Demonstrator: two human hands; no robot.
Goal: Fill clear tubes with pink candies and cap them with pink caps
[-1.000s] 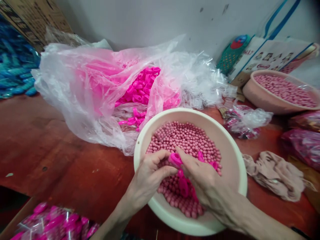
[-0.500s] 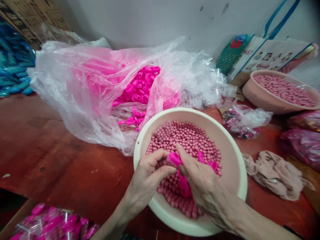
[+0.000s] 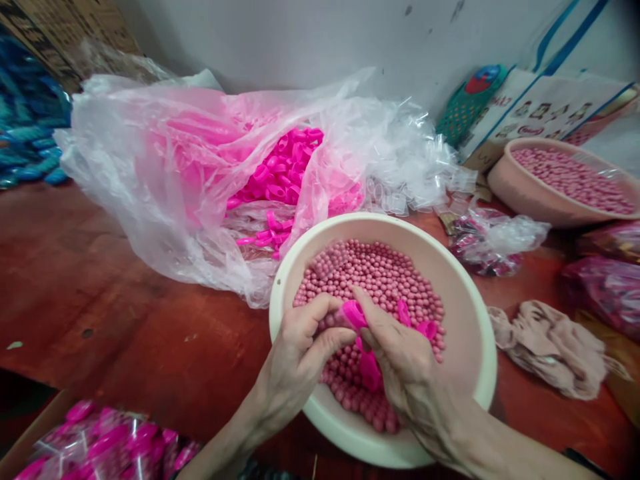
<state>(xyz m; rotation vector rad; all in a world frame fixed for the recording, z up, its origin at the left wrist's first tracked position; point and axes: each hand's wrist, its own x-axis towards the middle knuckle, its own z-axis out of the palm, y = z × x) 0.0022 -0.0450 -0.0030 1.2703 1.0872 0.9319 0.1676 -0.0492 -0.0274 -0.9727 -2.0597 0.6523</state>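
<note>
Two bare hands meet over a cream basin (image 3: 480,347) at the counter's (image 3: 100,293) near edge. The left hand (image 3: 300,353) pinches small pink beads (image 3: 380,273); the right hand (image 3: 400,360) has its grip closed on a bright pink plastic piece (image 3: 354,313), with more such pieces tucked under its fingers. The step looks like loading beads into that piece (a steady, fine pinch seems called for next). Beyond, a clear bag (image 3: 165,173) spills more pink pieces. Far right sits a second basin of beads (image 3: 515,193).
</note>
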